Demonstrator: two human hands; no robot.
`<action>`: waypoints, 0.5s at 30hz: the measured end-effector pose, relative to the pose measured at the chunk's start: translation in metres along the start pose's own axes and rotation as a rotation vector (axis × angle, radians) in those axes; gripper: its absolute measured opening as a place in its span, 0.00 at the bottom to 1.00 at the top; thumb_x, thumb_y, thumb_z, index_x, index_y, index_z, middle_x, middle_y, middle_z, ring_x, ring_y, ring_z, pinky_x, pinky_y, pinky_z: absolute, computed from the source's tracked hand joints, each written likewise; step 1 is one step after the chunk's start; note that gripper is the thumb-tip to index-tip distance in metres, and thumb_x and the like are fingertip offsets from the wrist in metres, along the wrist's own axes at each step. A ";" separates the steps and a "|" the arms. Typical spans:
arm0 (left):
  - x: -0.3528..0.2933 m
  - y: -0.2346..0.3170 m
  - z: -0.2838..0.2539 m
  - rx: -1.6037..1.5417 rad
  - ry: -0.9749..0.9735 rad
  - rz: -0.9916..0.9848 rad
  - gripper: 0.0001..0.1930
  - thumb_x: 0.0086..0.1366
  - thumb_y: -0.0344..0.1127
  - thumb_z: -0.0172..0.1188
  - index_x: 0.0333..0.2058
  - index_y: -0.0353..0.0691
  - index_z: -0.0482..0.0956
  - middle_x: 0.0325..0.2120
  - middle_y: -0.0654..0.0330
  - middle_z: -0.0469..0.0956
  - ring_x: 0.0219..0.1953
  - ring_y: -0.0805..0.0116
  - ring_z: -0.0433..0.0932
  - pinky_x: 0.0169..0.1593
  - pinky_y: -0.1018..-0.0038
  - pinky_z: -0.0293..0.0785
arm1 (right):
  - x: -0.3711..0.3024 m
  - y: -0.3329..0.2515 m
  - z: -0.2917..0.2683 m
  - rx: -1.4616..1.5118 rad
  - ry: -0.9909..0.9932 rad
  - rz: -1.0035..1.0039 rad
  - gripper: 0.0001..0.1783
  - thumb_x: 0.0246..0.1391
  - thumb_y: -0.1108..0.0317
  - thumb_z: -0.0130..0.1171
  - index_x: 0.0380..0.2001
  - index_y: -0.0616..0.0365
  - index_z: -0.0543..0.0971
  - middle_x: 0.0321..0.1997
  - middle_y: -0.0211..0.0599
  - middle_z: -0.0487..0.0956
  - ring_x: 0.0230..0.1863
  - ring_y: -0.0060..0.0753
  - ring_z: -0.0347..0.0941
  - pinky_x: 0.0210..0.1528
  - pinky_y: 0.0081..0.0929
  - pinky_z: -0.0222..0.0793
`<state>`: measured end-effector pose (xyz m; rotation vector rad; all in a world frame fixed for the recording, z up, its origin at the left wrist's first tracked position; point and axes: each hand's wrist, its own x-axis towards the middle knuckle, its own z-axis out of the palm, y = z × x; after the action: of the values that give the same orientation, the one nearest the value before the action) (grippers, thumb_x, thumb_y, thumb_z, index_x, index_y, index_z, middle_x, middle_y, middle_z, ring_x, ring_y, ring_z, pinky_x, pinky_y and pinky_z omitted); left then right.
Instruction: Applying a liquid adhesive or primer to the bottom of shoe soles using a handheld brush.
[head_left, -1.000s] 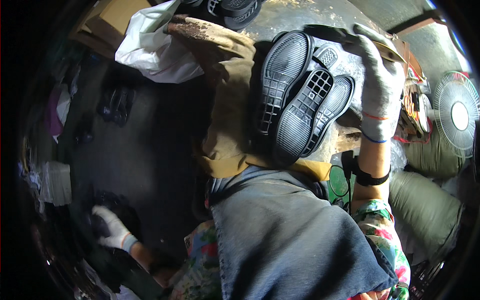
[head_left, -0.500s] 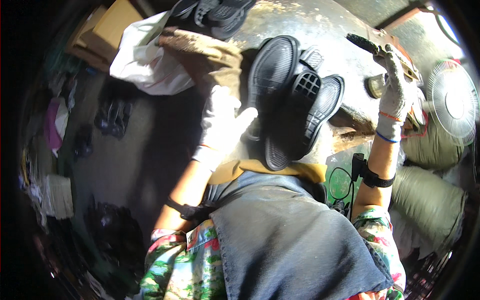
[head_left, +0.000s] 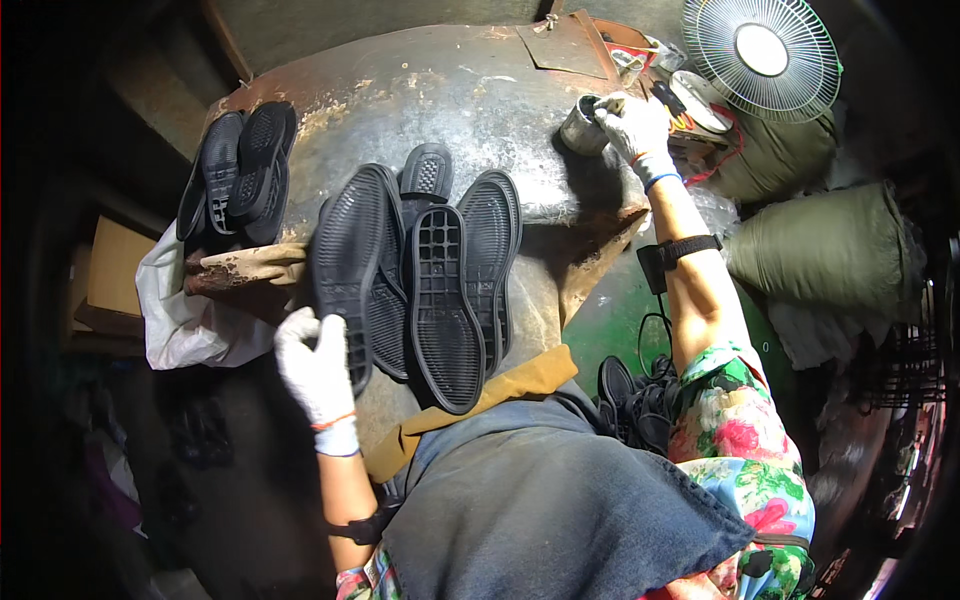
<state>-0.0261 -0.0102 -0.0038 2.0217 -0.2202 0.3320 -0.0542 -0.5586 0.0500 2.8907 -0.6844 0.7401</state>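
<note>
- I see a metal can (head_left: 578, 133) near the right edge of the worktable (head_left: 480, 85); its inside is dark and I can't make out what it contains.
- The gloved right hand (head_left: 634, 124) is at that can's rim, fingers curled around what looks like a brush handle (head_left: 616, 104), mostly hidden.
- Behind the can I see a reddish open box (head_left: 628, 34) with small items crowded in it, too small for me to identify.
- A white sack (head_left: 190, 312) hangs open-folded by the table's left corner; its contents don't show.
- The black shoe soles (head_left: 446, 315) lie overlapping on the table's near part, in front of the apron (head_left: 560, 490). They are matte and finely ribbed; the middle one has a grid of square hollows toward its far end.
- The gloved left hand (head_left: 312, 368) has its thumb against the leftmost sole (head_left: 352, 245); I can't tell whether it grips.
- More black soles (head_left: 262, 170) sit at the table's far left.
</note>
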 end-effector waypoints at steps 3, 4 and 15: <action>0.029 0.018 -0.030 -0.388 -0.074 -0.433 0.13 0.65 0.32 0.68 0.45 0.34 0.78 0.42 0.58 0.82 0.41 0.69 0.80 0.50 0.72 0.77 | -0.009 0.001 0.019 0.109 0.106 0.071 0.14 0.58 0.53 0.59 0.40 0.44 0.88 0.44 0.41 0.87 0.50 0.45 0.81 0.55 0.41 0.72; 0.037 0.038 -0.028 -0.586 -0.147 -0.476 0.16 0.68 0.34 0.65 0.51 0.34 0.79 0.45 0.58 0.83 0.42 0.68 0.82 0.49 0.71 0.79 | -0.011 0.046 0.028 0.234 0.207 -0.036 0.14 0.61 0.57 0.57 0.41 0.46 0.88 0.47 0.42 0.87 0.51 0.45 0.81 0.56 0.39 0.73; 0.063 0.049 -0.021 -1.954 -0.721 -0.458 0.43 0.70 0.58 0.59 0.74 0.38 0.58 0.73 0.43 0.60 0.74 0.38 0.57 0.69 0.22 0.50 | -0.001 0.037 0.000 1.943 0.346 0.569 0.19 0.65 0.68 0.56 0.55 0.68 0.79 0.59 0.49 0.81 0.56 0.41 0.77 0.62 0.44 0.72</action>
<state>0.0164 -0.0150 0.0671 0.1067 -0.3063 -0.7238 -0.0715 -0.5912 0.0484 3.3083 -1.0546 3.4477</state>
